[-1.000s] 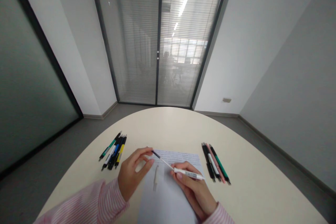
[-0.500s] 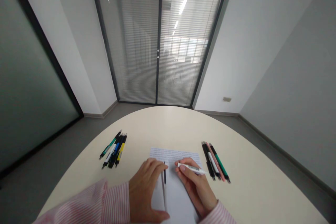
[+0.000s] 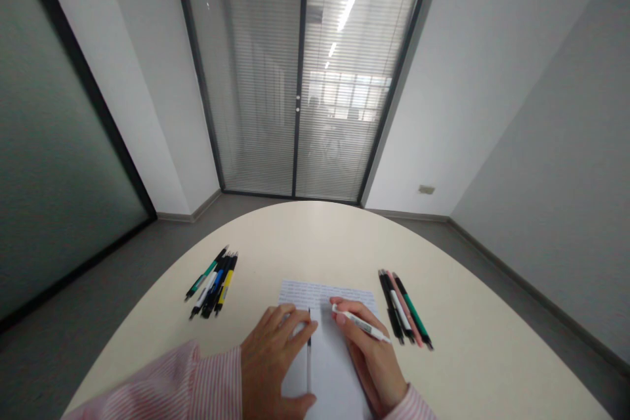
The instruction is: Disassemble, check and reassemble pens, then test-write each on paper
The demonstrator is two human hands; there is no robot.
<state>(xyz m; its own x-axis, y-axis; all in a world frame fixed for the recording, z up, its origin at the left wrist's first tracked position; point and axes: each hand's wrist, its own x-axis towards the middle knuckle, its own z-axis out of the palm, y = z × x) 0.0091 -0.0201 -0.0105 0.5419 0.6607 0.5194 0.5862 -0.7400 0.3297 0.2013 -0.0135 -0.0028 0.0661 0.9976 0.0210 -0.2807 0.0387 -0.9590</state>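
The person's left hand [image 3: 275,349] lies open and palm-down, its fingers spread across a sheet of white paper [image 3: 339,367] printed with small lines of text at its far end. Its fingers and thumb sit just beside a slim white-and-black pen [image 3: 309,349], which lies straight along the sheet, pointing far; whether they touch it is hard to tell. The right hand [image 3: 373,356] is closed in a pen grip around a thick white plastic pen [image 3: 361,323] with a grey printed label, tilted across the right part of the sheet with its tip pointing left and far. Pink-and-white striped shirt cuffs [image 3: 216,377] cover both wrists. The sheet lies near the edge of a smooth cream rounded table [image 3: 457,367]. A bundle of black, blue, yellow and green pens [image 3: 212,284] lies to the left, and a row of black, pink, white and green pens [image 3: 403,308] lies to the right, just beside the right hand.
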